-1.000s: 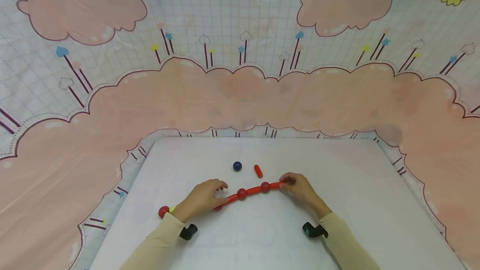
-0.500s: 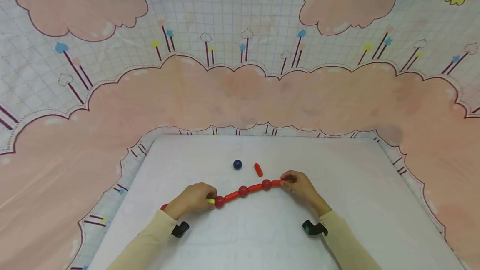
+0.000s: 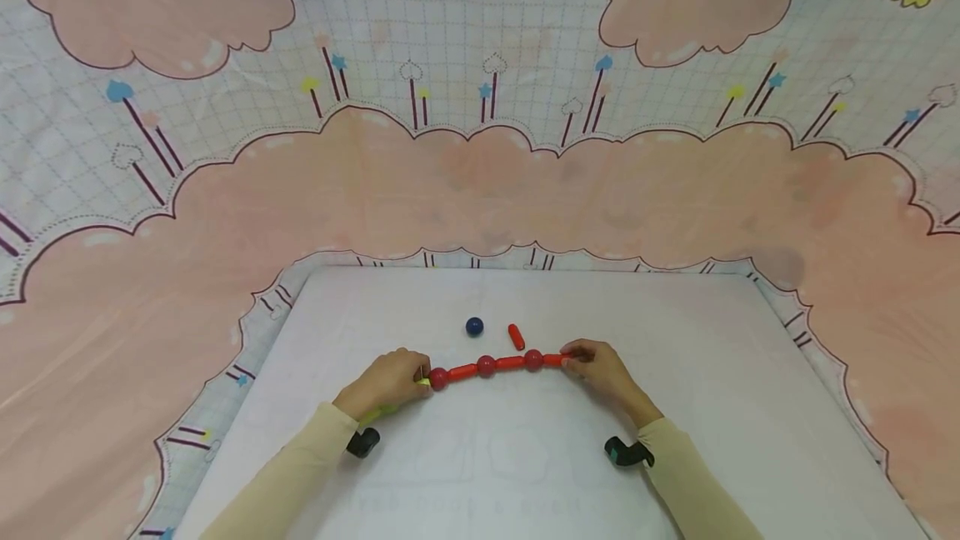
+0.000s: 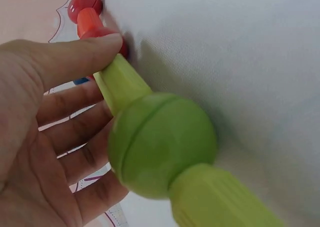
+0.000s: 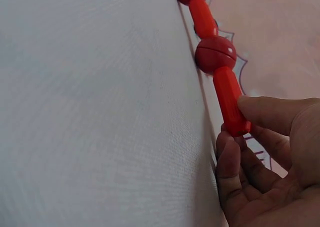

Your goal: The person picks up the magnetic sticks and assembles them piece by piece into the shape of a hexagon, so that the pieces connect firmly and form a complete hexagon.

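Observation:
A chain of red balls (image 3: 486, 367) and red rods (image 3: 510, 363) stretches between the two hands in the head view. My left hand (image 3: 386, 382) pinches a yellow-green rod (image 4: 122, 82) just beside a red ball at the chain's left part. Past that rod, a green ball (image 4: 162, 144) and another yellow-green rod (image 4: 215, 197) follow under the wrist, mostly hidden by the left arm in the head view. At the other end, my right hand (image 3: 602, 367) holds the last red rod (image 5: 231, 102) between thumb and fingers.
A dark blue ball (image 3: 474, 327) and a loose red rod (image 3: 516, 337) lie on the white table (image 3: 480, 457) beyond the chain. A cloth printed with clouds (image 3: 480, 190) hangs behind the table.
My left hand has shifted left along the chain onto the yellow-green rod, then moved away from me, bringing the chain's left part with it. The right hand stays nearly in place on its rod.

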The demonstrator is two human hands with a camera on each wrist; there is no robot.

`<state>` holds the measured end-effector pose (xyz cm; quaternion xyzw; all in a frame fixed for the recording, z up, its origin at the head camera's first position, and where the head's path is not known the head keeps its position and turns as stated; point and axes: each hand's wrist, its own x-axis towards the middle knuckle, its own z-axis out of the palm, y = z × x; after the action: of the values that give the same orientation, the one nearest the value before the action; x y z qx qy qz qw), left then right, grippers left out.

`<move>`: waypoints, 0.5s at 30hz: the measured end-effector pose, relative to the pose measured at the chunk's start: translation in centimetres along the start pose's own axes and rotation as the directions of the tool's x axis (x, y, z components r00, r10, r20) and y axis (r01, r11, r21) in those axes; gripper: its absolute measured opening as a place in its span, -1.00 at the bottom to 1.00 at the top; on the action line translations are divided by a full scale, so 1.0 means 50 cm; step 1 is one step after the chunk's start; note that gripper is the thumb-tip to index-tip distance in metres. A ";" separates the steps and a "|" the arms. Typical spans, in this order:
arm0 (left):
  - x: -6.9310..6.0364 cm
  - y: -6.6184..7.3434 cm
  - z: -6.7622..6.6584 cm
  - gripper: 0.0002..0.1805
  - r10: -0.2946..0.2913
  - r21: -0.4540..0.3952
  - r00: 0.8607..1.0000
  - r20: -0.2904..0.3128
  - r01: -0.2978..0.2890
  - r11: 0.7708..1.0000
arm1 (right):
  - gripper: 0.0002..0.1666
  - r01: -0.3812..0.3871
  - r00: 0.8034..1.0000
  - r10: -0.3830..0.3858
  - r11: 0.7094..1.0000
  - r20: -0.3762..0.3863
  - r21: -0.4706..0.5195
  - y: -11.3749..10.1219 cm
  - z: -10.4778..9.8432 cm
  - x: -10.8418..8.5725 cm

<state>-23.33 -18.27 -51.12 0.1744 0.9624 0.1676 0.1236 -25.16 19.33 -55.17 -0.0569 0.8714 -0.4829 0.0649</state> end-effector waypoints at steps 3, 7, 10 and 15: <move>0.010 0.000 -0.001 -0.77 -0.040 -0.015 0.999 0.010 0.040 0.999 | -0.81 -0.009 1.000 0.009 1.000 -0.007 -0.014 0.000 0.002 0.000; 0.023 -0.006 0.002 -0.68 -0.079 -0.077 0.997 0.025 0.080 0.994 | -0.80 -0.019 1.000 0.019 0.999 -0.009 -0.031 0.001 0.004 0.002; 0.031 -0.010 0.006 -0.65 -0.079 -0.140 0.996 0.030 0.082 0.987 | -0.79 -0.019 1.000 0.019 0.999 -0.006 -0.026 0.000 0.005 0.001; 0.035 -0.009 0.010 -0.64 -0.080 -0.251 0.996 0.029 0.085 0.964 | -0.79 -0.012 1.000 0.012 1.000 -0.009 -0.019 -0.001 0.006 0.000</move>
<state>-24.89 -17.87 -52.04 0.1185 0.9385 0.2818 0.1604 -25.13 19.05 -55.28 -0.0501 0.8766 -0.4743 0.0634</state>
